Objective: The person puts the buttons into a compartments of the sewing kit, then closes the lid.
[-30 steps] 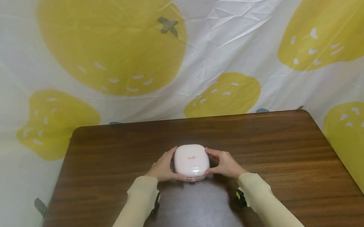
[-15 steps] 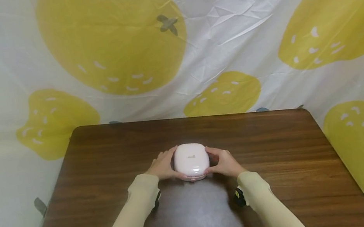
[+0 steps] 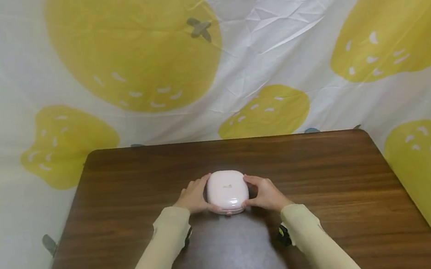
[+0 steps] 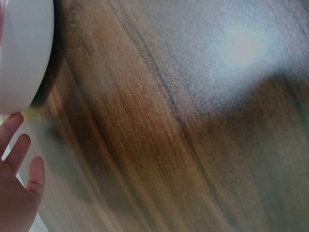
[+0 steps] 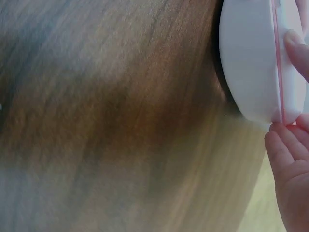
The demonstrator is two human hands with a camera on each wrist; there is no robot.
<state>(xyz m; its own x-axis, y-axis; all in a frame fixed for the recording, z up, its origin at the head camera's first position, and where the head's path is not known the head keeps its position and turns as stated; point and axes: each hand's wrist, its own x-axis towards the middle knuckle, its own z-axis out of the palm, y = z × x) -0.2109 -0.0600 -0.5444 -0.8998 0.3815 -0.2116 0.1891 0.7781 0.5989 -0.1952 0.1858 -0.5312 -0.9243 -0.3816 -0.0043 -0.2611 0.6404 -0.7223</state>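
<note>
A small rounded pale pink case [image 3: 227,192] with its lid closed sits on the dark wooden table [image 3: 332,191], near the middle. My left hand [image 3: 194,197] grips its left side and my right hand [image 3: 262,192] grips its right side, thumbs at the front edge. In the left wrist view the case [image 4: 21,53] shows at the top left with my fingers [image 4: 19,164] below it. The right wrist view has the case [image 5: 251,58] at the top right, its pink seam visible, with my fingertips [image 5: 294,41] on its rim.
A white sheet printed with large yellow fruit shapes [image 3: 135,44] hangs behind and around the table. Bare tabletop lies on both sides of the case and in front of it. The table's rounded far corners [image 3: 359,131] are in view.
Nothing has visibly changed; both hands stay on the case and only the head view shifts very slightly.
</note>
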